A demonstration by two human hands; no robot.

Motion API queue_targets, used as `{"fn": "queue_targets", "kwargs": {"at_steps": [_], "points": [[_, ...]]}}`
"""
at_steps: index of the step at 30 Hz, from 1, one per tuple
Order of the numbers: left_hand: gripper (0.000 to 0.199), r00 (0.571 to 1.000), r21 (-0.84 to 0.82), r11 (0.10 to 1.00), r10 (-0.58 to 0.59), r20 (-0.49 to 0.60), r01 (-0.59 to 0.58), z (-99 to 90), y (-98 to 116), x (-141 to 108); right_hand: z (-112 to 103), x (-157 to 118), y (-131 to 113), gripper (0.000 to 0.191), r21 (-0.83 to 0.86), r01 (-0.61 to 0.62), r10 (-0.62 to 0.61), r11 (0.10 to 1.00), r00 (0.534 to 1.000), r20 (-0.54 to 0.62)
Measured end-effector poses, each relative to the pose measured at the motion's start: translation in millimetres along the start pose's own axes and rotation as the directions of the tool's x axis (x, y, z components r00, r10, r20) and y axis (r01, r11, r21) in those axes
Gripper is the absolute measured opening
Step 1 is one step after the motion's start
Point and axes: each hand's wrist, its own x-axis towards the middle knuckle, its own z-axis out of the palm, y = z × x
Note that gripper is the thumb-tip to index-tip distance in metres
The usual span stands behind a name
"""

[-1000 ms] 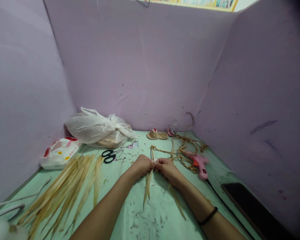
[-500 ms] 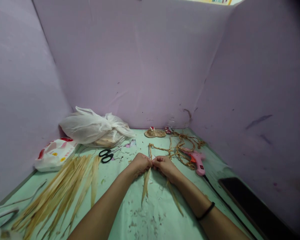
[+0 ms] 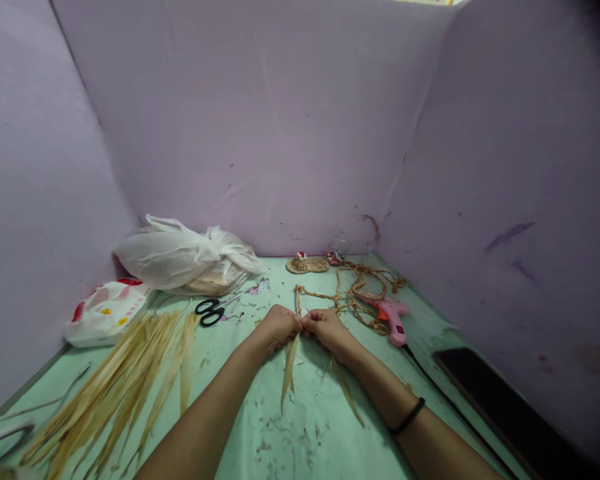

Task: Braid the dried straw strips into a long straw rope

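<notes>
My left hand [image 3: 283,325] and my right hand [image 3: 327,328] meet at the middle of the table, fingertips pinched together on a braided straw cord [image 3: 317,295]. Its finished plait runs away from me, bends to the right and joins a loose tangle. Two loose straw ends hang toward me: one straw strand [image 3: 289,373] under my left hand, another straw strand [image 3: 347,393] under my right wrist. Both hands are closed, and the exact crossing of strands between the fingers is hidden. A black band [image 3: 407,418] circles my right forearm.
On the left lie flat straw strips [image 3: 115,380], black-handled scissors [image 3: 210,312], a tissue pack [image 3: 110,312] and a tied white plastic bag [image 3: 185,257]. Woven straw pieces [image 3: 307,265] lie at the back. To the right are coiled cord [image 3: 367,287], a pink glue gun [image 3: 394,320] and a dark phone-like slab [image 3: 500,407].
The view has shifted slightly, so everything appears a little further left. My hands keep the same pinch on the cord, with hardly any visible movement.
</notes>
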Motion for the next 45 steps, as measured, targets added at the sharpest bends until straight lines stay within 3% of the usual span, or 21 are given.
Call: {"fn": "queue_targets", "kwargs": {"at_steps": [45], "points": [[0.011,1.0,-0.027,1.0,0.014,-0.025,-0.014,0.7,-1.5,-0.1,1.1,1.7,5.1,0.022,-0.084,0.057,-0.061,0.995,0.998,-0.035]]}}
